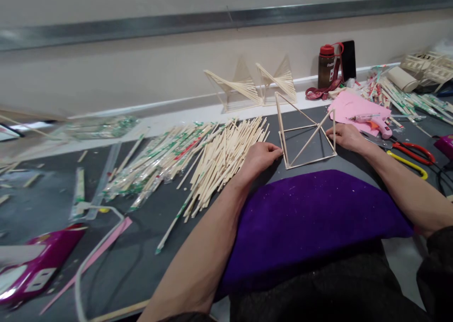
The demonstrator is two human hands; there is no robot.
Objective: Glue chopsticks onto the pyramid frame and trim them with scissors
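An open frame of pale wooden sticks stands on the dark grey tabletop, with upright posts and crossing diagonals. My left hand is at its left side, fingers pinched together at the lower left edge of the frame. On the right side, my right hand has its thumb and fingers closed round the frame's rear right part; the fingertips are partly hidden by the sticks. A loose pile of bare sticks lies just left of my left hand. Purple cloth covers the near edge in front of the frame.
Two twisted stick models stand by the wall. Wrapped chopsticks lie left. At right are a bottle, pink glue gun, pink paper, red-handled scissors and a yellow handle. A magenta device sits front left.
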